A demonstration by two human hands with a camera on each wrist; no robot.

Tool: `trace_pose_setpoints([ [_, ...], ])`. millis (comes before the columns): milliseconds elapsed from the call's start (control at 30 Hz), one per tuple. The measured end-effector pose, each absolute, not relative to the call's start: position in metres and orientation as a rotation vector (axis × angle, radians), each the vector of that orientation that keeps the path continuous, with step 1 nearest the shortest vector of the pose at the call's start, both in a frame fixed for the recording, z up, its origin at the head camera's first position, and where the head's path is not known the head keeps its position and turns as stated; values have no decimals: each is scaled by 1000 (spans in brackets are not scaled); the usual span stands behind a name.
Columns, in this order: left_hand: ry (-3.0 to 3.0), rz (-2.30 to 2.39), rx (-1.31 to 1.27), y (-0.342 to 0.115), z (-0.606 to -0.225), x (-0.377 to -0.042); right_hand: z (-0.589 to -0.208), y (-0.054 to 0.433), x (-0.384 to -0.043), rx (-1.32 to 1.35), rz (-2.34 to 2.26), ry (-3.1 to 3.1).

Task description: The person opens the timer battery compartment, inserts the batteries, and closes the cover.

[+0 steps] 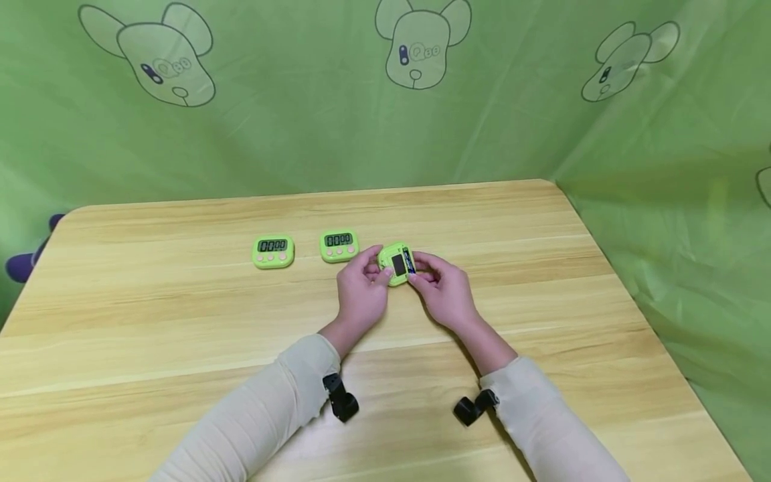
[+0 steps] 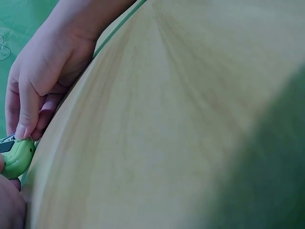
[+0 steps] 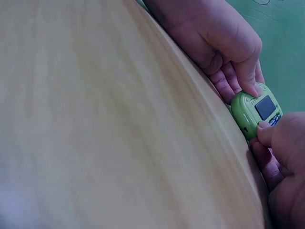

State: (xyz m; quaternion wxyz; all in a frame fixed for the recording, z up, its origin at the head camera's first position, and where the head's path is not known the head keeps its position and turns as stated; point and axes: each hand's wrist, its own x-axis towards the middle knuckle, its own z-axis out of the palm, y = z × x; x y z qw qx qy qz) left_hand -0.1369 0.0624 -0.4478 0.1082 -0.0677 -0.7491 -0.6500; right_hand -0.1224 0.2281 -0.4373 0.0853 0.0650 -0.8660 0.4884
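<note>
A light-green digital timer point(image 1: 390, 254) is held back side up between both hands over the table. Its back shows a dark rectangle and, along the right side, an uncovered slot with a dark blue battery point(image 1: 409, 262) in it. My left hand point(image 1: 361, 291) grips the timer's left side, thumb on the back and fingers beneath. At the opposite edge, my right hand point(image 1: 448, 294) pinches the timer, its thumb point(image 3: 265, 131) right beside the battery. The left wrist view cuts off most of the left hand point(image 2: 10, 205).
Two matching green timers, one on the left point(image 1: 274, 252) and one nearer the hands point(image 1: 339, 246), lie face up with lit digits. The wooden table point(image 1: 181, 335) ends at a green curtain point(image 1: 301, 134) behind and to the right. Black wrist cameras sit on both sleeves.
</note>
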Motion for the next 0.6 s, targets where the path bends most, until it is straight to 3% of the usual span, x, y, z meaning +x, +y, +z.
trace_pose_setpoints([
  [600, -2195, -1941, -214, 61, -449, -137, -435, 231, -124, 55, 1700, -2485],
])
